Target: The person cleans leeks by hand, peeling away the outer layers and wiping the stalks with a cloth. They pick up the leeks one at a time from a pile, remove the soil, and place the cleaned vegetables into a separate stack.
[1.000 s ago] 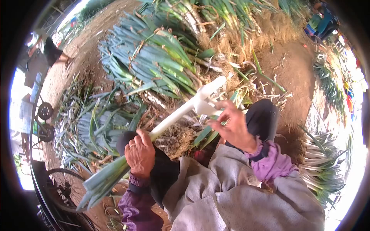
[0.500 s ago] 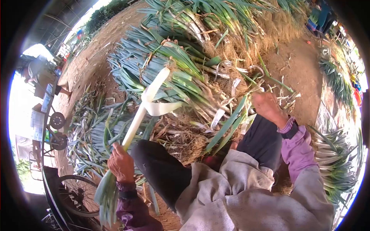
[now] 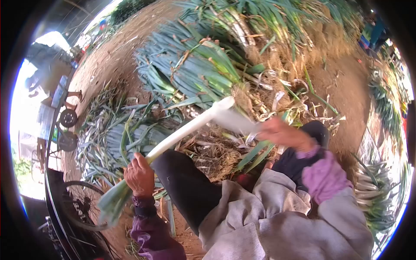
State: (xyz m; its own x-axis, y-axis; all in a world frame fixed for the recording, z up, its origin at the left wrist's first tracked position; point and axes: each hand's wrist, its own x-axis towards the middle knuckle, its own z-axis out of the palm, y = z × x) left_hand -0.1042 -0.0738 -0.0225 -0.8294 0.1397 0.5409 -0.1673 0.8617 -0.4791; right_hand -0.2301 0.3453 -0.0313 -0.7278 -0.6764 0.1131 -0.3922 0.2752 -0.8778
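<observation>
My left hand (image 3: 139, 175) is wrapped around a leek (image 3: 184, 131) at the start of its green leaves. The white stalk slants up to the right over my knee, and the leaves (image 3: 116, 200) hang below the fist. From near its root end a pale outer layer (image 3: 236, 121), blurred by motion, stretches across to my right hand (image 3: 284, 133). The fingers of that hand are closed on the layer's loose end. Peeled scraps and dry roots (image 3: 212, 154) lie on the ground beneath the stalk.
A big heap of leeks (image 3: 186, 60) lies ahead, with more leeks (image 3: 268, 21) behind it. Leeks with bared white stalks (image 3: 368, 190) are stacked at the right. Leafy leeks (image 3: 130, 143) lie left, near a wheeled cart (image 3: 82, 203). My bent knees (image 3: 184, 184) frame the scraps.
My right hand has moved left and closed on the leek's loose outer layer, which hung free before. The leek has tilted over to the right, its root end lower.
</observation>
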